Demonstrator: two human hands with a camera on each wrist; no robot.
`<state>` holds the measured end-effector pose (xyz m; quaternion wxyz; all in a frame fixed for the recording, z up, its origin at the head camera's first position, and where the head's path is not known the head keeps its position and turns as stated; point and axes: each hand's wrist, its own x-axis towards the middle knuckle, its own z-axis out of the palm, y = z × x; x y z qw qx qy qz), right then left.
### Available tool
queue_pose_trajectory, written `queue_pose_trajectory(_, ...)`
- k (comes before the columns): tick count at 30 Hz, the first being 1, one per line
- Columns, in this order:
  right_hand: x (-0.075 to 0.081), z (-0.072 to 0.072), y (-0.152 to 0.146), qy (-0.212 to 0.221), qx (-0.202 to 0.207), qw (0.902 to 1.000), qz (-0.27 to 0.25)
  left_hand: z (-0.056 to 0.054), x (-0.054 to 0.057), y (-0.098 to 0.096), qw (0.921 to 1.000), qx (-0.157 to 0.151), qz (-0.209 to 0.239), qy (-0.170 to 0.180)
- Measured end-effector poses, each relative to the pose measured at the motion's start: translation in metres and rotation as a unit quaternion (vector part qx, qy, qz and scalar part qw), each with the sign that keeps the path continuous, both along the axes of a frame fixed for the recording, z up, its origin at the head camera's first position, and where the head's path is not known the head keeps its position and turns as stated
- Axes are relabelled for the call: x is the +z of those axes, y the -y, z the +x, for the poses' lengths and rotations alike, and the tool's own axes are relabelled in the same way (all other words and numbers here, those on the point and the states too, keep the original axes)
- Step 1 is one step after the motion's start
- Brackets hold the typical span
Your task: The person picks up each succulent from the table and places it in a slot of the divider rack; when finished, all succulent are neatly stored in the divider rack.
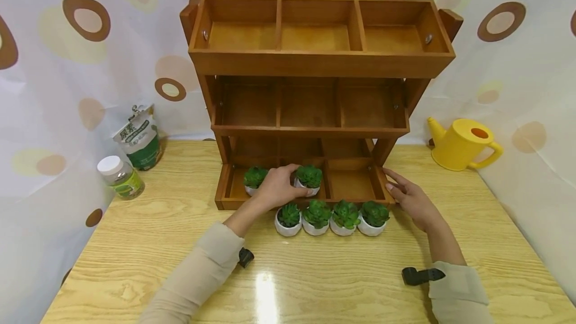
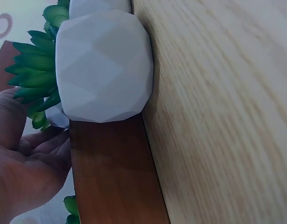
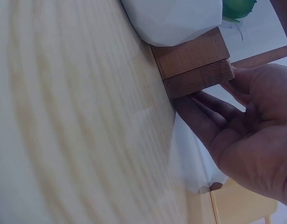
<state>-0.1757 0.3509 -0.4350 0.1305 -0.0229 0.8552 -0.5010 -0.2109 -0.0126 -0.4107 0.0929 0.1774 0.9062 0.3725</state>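
The left hand (image 1: 277,187) curls its fingers around a small white pot with a green succulent (image 1: 308,180) and holds it in the middle compartment of the lowest tier of the wooden shelf (image 1: 315,59); one potted plant (image 1: 254,180) already stands in the left compartment beside it. The right hand (image 1: 411,198) rests with straight, relaxed fingers against the right end of that tier, holding nothing. I judge the work is at an early stage, because four more pots (image 1: 332,217) wait in a row on the table (image 1: 315,274) just before the shelf, and the right compartment and both upper tiers hold nothing.
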Motion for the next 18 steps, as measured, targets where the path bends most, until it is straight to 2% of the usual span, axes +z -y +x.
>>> queue_pose_trajectory(8, 0.001, 0.002, -0.001, 0.005, -0.002, 0.9999, 0.010, -0.003, -0.001, -0.007, 0.9999, 0.000, -0.015, 0.000)
queue_pose_trajectory(13, 0.000, 0.000, -0.001, 0.008, -0.004, 0.9999, 0.007, -0.007, -0.002, -0.011, 0.9994, -0.007, -0.030, -0.014)
queue_pose_trajectory(18, -0.002, -0.002, -0.001, 0.008, -0.003, 0.9999, 0.010, -0.010, -0.002, -0.013, 0.9992, -0.009, -0.037, -0.011)
